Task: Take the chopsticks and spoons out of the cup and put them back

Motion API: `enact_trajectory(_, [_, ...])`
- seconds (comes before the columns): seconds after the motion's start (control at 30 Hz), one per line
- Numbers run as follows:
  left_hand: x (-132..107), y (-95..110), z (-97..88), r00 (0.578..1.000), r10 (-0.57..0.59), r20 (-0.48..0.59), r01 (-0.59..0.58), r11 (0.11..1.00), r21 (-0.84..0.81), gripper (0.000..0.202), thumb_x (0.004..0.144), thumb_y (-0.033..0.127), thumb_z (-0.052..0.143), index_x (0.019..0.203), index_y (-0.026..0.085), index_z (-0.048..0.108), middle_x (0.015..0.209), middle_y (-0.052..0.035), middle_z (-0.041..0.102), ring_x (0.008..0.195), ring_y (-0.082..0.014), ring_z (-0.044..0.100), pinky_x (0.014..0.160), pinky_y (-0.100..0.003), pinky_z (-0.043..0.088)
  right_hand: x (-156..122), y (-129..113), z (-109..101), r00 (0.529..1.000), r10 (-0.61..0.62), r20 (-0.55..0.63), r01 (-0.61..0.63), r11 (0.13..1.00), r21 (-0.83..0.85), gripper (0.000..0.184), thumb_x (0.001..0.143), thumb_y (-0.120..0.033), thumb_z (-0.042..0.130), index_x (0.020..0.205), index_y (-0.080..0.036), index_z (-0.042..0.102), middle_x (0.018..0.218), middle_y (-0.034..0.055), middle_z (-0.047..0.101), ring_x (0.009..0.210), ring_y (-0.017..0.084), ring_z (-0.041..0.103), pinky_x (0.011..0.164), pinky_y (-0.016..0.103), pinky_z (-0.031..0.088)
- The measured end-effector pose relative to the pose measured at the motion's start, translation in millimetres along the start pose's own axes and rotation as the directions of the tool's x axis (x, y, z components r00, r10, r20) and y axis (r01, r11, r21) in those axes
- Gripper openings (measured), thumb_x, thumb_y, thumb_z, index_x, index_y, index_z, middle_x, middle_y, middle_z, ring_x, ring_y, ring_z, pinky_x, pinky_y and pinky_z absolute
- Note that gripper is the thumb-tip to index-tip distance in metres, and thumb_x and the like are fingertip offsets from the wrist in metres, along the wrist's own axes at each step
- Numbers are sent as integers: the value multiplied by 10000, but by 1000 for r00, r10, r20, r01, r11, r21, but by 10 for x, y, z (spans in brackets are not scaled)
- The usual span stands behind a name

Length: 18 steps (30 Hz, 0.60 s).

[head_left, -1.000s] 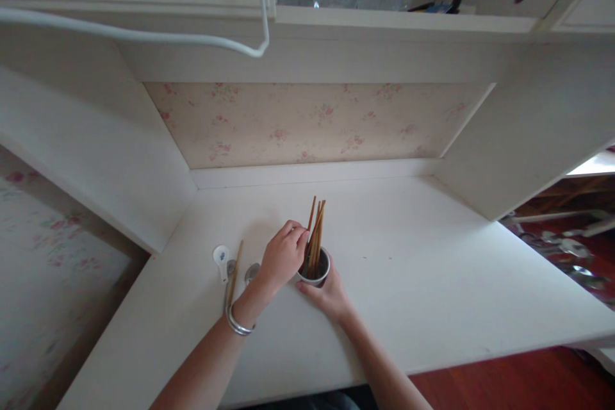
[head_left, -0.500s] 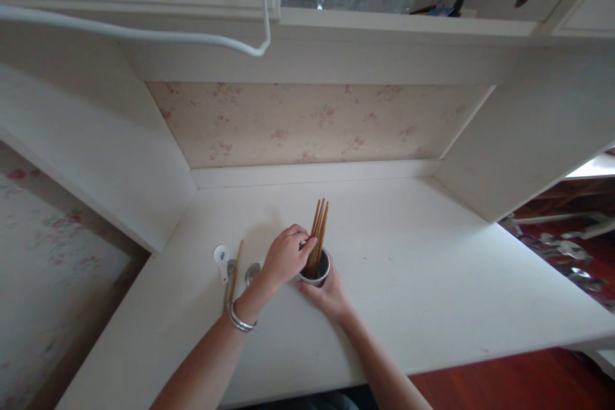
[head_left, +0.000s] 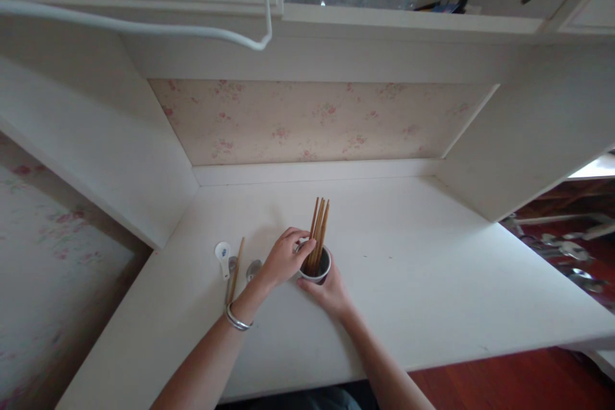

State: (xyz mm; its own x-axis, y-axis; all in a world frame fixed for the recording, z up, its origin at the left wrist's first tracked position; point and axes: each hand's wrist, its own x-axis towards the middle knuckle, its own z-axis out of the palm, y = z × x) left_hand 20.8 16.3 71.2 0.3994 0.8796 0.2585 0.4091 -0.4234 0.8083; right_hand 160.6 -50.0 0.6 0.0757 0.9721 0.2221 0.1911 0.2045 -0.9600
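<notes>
Head view: a cup [head_left: 314,278] is gripped by the right hand [head_left: 332,289]; chopsticks [head_left: 321,230] inside are touched by the left hand [head_left: 284,257], whose grip cannot be told. The cup is placed between the hands.

Head-worn view, forward, down onto tabletop [head_left: 413,288]

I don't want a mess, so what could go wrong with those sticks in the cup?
The sticks poke up well above the cup, so it might tip if the right hand let go. The left hand is right by them, so a bump could knock some out. The bracelet looks close to the loose stick and might nudge it.
</notes>
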Motion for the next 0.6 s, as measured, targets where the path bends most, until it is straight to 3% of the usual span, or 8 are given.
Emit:
enact_trajectory(0.07, [-137, -53, 39, 999, -33, 16, 35, 988, -148, 454, 879, 466, 574, 1232, 180, 578, 1266, -118, 585, 1190, -217, 553, 1028, -374, 442, 4, -16, -8, 1000, -19, 16, 19, 1000, 8, 763, 709, -418, 770, 1358, -228, 417, 1298, 107, 597, 1180, 291, 577, 1013, 467, 459])
enact_trajectory(0.13, [-294, -102, 119, 996, -54, 72, 75, 938, -338, 715, 801, 492, 672, 1396, 196, 410, 1408, -139, 483, 1312, -247, 460, 1103, -406, 372, 17, -22, -32, 998, -42, 55, 42, 999, 15, 743, 738, -431, 751, 1365, -218, 415, 1291, 114, 600, 1166, 290, 585, 1004, 451, 471])
enact_trajectory(0.2, [-425, -132, 227, 990, -78, 118, 127, 857, -499, 980, 709, 496, 760, 1480, 208, 228, 1448, -156, 439, 1326, -262, 450, 1121, -417, 354, 33, -18, -71, 992, -66, 110, 65, 998, 15, 701, 772, -441, 717, 1362, -206, 421, 1285, 125, 601, 1150, 294, 594, 996, 445, 480])
enact_trajectory(0.27, [-497, -142, 331, 987, -130, 98, 163, 805, -571, 1086, 648, 476, 812, 1485, 202, 176, 1420, -161, 468, 1305, -269, 474, 1123, -423, 353, 31, -19, -121, 983, -91, 159, 97, 995, -30, 689, 771, -418, 716, 1357, -205, 423, 1294, 132, 588, 1163, 302, 584, 1008, 457, 473])
enact_trajectory(0.4, [-486, -149, 426, 983, -181, 2, 148, 797, -586, 987, 599, 398, 856, 1402, 188, 321, 1384, -146, 501, 1297, -277, 470, 1123, -433, 345, -113, -169, -232, 986, -119, 114, 148, 947, -285, 890, 718, -291, 736, 1469, -220, 265, 1473, 148, 383, 1368, 338, 363, 1111, 545, 342])
enact_trajectory(0.5, [-449, -169, 415, 989, -146, -14, 104, 766, -634, 947, 599, 362, 862, 1378, 207, 347, 1376, -136, 507, 1275, -273, 488, 1095, -438, 369, -305, -488, -280, 988, -152, 5, 140, 895, -423, 923, 790, -223, 610, 1533, -236, 63, 1548, 133, 245, 1438, 327, 211, 1121, 603, 291])
enact_trajectory(0.53, [-449, -174, 409, 992, -128, -4, 95, 754, -650, 934, 601, 362, 863, 1372, 212, 358, 1360, -135, 522, 1251, -273, 507, 1077, -437, 385, -357, -624, -271, 980, -197, -23, 164, 871, -462, 907, 803, -206, 588, 1535, -237, 54, 1542, 129, 259, 1439, 331, 198, 1116, 620, 286])
enact_trajectory(0.6, [-483, -166, 411, 993, -111, 36, 108, 763, -637, 843, 630, 385, 845, 1334, 212, 416, 1290, -132, 572, 1183, -272, 554, 1019, -430, 429, -411, -900, -189, 943, -333, 8, 292, 815, -500, 777, 818, -173, 574, 1502, -246, 215, 1469, 126, 379, 1408, 338, 262, 1091, 613, 324])
